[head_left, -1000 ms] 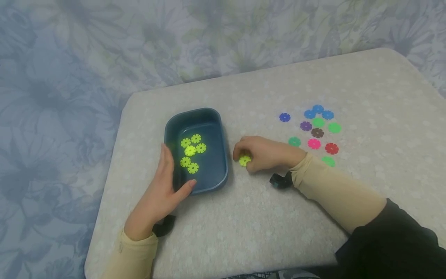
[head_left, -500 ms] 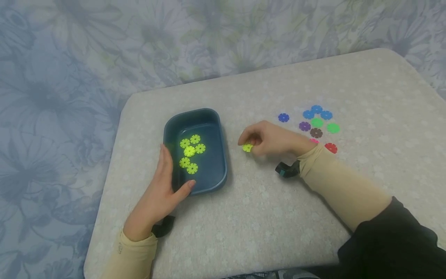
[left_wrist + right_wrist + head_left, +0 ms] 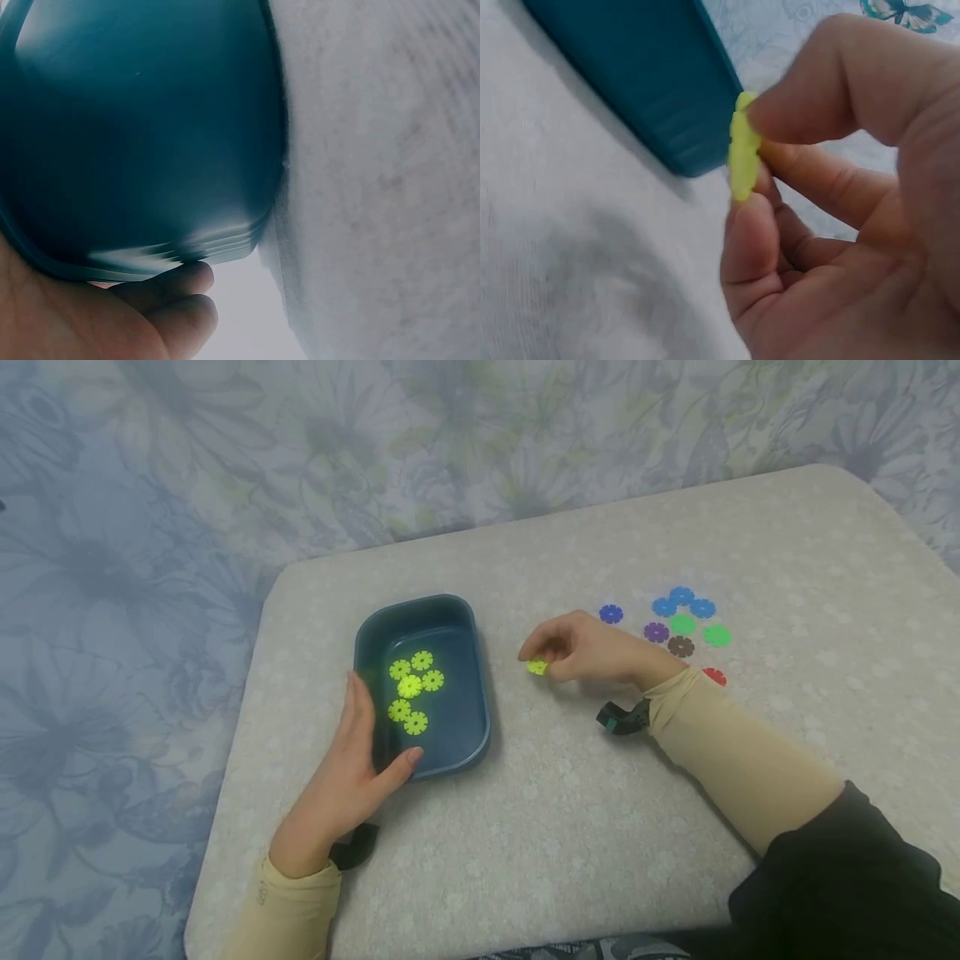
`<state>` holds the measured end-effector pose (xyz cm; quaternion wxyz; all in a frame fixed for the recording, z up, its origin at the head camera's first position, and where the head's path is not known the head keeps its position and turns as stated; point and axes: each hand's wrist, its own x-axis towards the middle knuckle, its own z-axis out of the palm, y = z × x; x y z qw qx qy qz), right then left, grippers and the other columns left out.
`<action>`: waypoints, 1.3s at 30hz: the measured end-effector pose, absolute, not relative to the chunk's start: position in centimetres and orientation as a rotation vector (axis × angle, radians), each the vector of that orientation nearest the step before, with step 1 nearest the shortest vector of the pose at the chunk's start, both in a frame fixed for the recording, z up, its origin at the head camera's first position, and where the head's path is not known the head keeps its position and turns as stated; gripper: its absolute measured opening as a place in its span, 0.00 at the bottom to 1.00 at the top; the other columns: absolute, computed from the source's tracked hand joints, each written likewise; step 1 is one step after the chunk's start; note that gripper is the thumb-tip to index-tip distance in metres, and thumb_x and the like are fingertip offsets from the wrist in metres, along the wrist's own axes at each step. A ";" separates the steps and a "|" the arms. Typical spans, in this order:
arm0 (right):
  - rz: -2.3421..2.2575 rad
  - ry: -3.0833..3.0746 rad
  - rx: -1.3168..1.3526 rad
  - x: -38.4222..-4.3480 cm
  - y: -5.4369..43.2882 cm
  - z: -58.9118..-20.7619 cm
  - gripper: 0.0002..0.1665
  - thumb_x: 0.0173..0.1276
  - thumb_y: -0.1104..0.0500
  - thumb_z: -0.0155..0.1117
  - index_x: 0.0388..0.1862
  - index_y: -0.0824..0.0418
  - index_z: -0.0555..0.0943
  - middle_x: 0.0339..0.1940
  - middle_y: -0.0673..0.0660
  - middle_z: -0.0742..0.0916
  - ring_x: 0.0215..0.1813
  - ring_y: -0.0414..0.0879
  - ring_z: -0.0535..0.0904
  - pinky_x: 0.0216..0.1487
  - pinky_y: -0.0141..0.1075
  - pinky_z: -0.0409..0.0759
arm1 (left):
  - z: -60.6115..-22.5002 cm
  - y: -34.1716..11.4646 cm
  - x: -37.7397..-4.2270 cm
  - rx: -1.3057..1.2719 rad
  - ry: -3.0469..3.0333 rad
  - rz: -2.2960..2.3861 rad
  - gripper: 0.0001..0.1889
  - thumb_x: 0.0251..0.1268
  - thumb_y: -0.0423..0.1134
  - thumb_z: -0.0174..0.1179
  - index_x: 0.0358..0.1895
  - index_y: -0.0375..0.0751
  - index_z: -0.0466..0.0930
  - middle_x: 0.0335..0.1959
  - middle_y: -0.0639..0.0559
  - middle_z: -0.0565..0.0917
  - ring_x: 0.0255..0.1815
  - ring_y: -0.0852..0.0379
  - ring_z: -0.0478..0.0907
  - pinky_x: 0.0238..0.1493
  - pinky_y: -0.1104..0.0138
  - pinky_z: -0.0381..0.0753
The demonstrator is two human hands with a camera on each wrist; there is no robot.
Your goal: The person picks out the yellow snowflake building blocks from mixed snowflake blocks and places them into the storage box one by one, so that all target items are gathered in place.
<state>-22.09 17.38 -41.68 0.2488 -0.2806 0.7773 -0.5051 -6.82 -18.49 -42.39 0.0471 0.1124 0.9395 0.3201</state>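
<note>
A dark blue plastic tray (image 3: 457, 758) sits on the table, holding several yellow-green notched discs (image 3: 432, 680). My left hand (image 3: 341, 789) holds the tray's near left corner, thumb over the near rim and fingers along the left side. The left wrist view shows fingertips (image 3: 196, 277) against the tray's outer wall. To the right of the tray, my right hand (image 3: 592, 647) pinches one yellow-green notched disc (image 3: 536, 667). Close up in the right wrist view, that disc (image 3: 743, 146) is seen edge-on between thumb and fingers, above the table.
Loose notched discs lie right of my right hand: blue ones (image 3: 682, 596), a dark blue one (image 3: 611, 614), a purple one (image 3: 656, 632), green ones (image 3: 717, 636), a brown one (image 3: 681, 647) and a partly hidden red one (image 3: 715, 677). A patterned wall (image 3: 465, 443) stands behind the table (image 3: 480, 877).
My right hand has moved away from me and slightly right with the yellow-green disc, now covering the pink and some green discs. The left hand and tray have stayed in place.
</note>
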 end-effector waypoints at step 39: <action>-1.541 1.958 -0.834 -25.4 2.0 -38.1 0.18 0.71 0.66 0.61 0.57 0.62 0.86 0.55 0.55 0.88 0.58 0.45 0.82 0.59 0.36 0.80 | -42.8 -15.0 -8.8 0.329 2.875 1.031 0.63 0.70 0.68 0.58 0.80 0.50 0.13 0.82 0.56 0.17 0.85 0.51 0.26 0.81 0.42 0.45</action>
